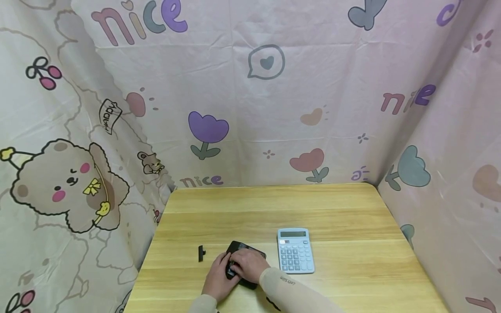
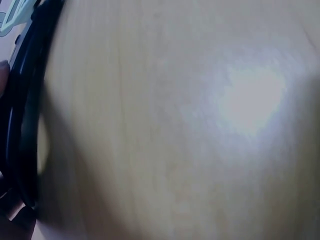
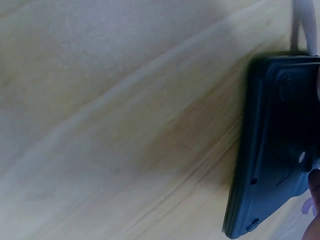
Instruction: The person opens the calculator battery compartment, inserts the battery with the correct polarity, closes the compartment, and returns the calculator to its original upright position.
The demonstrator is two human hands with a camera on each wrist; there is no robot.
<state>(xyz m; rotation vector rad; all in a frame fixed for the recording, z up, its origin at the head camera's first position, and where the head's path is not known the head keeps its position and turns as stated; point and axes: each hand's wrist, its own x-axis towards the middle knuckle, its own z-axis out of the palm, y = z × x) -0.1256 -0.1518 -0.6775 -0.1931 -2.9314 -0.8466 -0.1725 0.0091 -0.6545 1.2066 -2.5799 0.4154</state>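
Note:
A black calculator (image 1: 249, 284) lies tilted near the front of the table, its underside with round feet and a small screw hole facing up in the right wrist view. My left hand (image 1: 220, 278) grips its near left side, thumb along the edge. Over the calculator's upper face bends my right hand (image 1: 250, 264), its fingertips close together at the left part of the underside. I cannot tell whether they pinch anything, as the hand covers that spot. A narrow black cover piece (image 1: 201, 254) with a small tab lies left of the hands.
A light blue calculator (image 1: 296, 251) lies face up to the right of the hands, near the right forearm. The wooden table (image 1: 344, 213) backs onto a printed curtain (image 1: 250, 104), with more curtain on both sides.

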